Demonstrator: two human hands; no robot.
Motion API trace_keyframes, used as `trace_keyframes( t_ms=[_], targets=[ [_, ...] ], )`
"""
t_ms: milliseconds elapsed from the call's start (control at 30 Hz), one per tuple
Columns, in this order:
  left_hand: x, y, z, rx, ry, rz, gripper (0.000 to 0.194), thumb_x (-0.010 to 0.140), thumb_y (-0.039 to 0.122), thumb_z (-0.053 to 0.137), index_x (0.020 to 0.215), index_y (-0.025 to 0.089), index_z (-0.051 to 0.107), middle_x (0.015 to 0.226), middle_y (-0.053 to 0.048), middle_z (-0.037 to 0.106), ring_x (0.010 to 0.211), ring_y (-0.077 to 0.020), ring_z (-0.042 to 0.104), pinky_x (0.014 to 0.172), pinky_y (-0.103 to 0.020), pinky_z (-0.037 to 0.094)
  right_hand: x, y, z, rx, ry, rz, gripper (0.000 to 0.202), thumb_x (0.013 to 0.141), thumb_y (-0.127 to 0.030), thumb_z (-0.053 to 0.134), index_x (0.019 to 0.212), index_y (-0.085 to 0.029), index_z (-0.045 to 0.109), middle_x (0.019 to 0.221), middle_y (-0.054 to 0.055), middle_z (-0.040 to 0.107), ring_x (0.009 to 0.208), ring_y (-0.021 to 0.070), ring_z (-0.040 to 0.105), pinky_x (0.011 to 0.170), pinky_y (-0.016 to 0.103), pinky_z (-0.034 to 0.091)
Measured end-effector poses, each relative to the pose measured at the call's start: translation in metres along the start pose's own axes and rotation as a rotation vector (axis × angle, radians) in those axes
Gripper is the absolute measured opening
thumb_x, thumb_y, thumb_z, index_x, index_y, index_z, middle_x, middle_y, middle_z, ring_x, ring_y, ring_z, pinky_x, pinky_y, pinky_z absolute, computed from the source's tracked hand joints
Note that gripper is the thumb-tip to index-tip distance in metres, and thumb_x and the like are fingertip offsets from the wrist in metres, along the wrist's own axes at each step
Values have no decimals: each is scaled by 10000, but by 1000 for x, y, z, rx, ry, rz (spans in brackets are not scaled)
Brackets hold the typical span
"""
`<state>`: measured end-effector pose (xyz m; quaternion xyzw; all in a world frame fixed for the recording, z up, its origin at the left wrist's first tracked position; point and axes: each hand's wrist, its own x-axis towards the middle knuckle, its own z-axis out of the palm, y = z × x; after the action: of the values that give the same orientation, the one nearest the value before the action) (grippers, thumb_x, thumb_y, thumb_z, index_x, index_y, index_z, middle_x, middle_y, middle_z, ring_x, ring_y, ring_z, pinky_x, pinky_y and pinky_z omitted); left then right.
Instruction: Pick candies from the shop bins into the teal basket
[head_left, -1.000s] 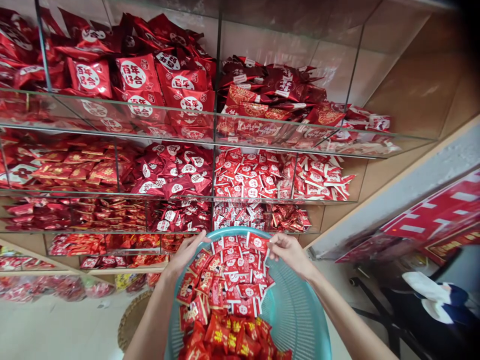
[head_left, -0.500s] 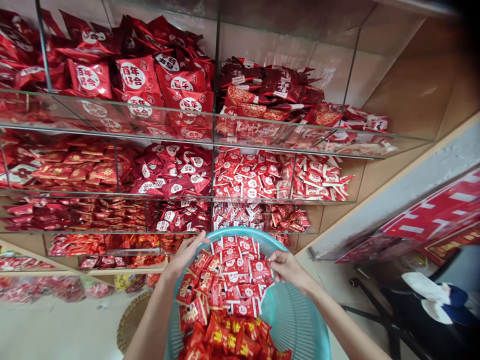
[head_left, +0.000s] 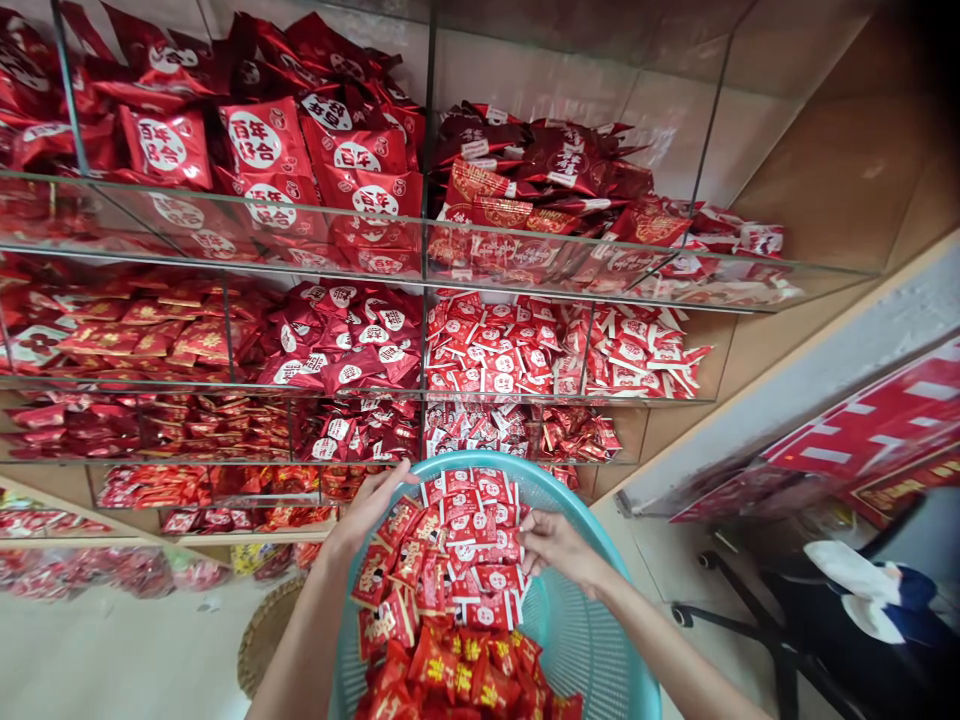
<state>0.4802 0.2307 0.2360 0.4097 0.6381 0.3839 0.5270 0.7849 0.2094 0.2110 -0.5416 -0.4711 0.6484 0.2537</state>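
A turquoise plastic basket (head_left: pixel 600 640) with slotted walls is in front of me. My left hand (head_left: pixel 373 510) holds its upper left rim, fingers stretched along the edge. Inside lie small red-and-white candy packets (head_left: pixel 472 525) in overlapping rows, red packets with gold lettering (head_left: pixel 386 620) to their left, and shiny red candies with yellow print (head_left: pixel 465 670) below. My right hand (head_left: pixel 555 548) reaches over the right rim into the basket. Its fingers are bent together on a red-and-white packet at the right end of the rows, partly covering it.
Glass-fronted shelves (head_left: pixel 480 385) full of red candy packets rise ahead. A round woven mat or basket (head_left: pixel 262 640) is on the floor at left. On the right stand a black wheeled chair base (head_left: pixel 750 610), a white-and-blue cloth item (head_left: pixel 862 590) and a red printed sheet (head_left: pixel 870 430).
My right hand has moved slightly left and down, its fingers now covering the packet that showed flat before. The left hand stays on the rim.
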Motion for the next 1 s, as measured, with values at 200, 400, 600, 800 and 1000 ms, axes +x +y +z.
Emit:
trace_keyframes(
  t_ms=[200,400,600,800,1000],
  targets=[
    [-1,-2,0,-31,4,-17,681,644,778,618,935,179,762,765,-45,727,684,-206,657,620,-288,490,5,3,2,-99,-8,-58,573,585,-728,709,712,-221,475,453,-55,579,388,117,541,408,226,404],
    [-2,1,0,-66,12,-25,668,591,769,671,890,179,768,783,-52,731,708,-223,657,642,-302,484,1,-4,-6,-274,81,-80,566,647,-777,610,667,-230,467,434,-59,536,345,120,497,357,232,349],
    [-2,6,0,-54,-43,5,665,641,775,628,888,173,761,719,-44,715,680,-218,636,648,-313,478,-13,-74,-22,-553,309,-362,448,841,-620,512,638,-221,492,490,-40,530,393,125,528,439,241,357],
    [-1,7,-1,3,-58,47,628,675,758,614,863,179,766,795,-55,730,756,-229,642,720,-323,479,-14,-180,-14,-1028,654,-687,203,961,-312,471,841,-191,582,771,52,678,655,164,642,581,238,413],
    [2,6,-1,32,-71,52,614,704,753,587,866,186,759,843,-64,738,826,-248,647,730,-318,480,17,-238,-2,-1588,911,-388,319,915,-12,358,1146,-102,559,1108,180,616,866,222,721,654,246,502]
  ],
)
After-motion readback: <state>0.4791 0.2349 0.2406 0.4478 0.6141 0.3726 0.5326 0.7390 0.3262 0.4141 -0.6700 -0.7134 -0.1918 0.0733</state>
